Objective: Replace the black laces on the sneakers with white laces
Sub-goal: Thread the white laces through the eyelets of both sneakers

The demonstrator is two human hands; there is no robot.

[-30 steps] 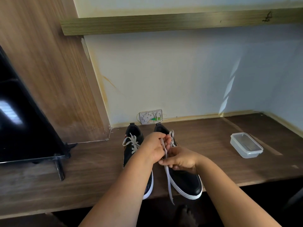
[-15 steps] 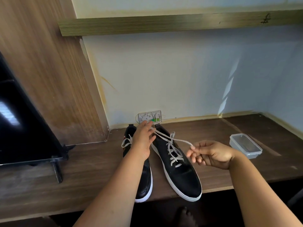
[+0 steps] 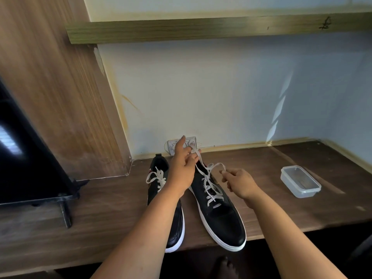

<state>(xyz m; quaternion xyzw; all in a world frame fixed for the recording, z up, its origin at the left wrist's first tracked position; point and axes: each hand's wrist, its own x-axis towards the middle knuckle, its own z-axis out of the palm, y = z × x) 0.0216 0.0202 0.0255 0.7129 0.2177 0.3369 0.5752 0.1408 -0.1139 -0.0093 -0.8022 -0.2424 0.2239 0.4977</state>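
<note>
Two black sneakers with white soles stand side by side on the wooden shelf (image 3: 281, 214), toes toward you, below the wall socket (image 3: 191, 142). Your left hand (image 3: 182, 170) is raised over the heel of the right sneaker (image 3: 219, 214), forefinger out, the other fingers curled round one end of its white lace (image 3: 209, 186) just in front of the socket. Your right hand (image 3: 239, 183) pinches the other end between thumb and fingertips, right of the sneaker's tongue. The left sneaker (image 3: 175, 224), left of its pair, is already laced in white. A clear plastic container (image 3: 300, 184) sits well right of the sneakers; a dark screen (image 3: 26, 158) stands far left.
</note>
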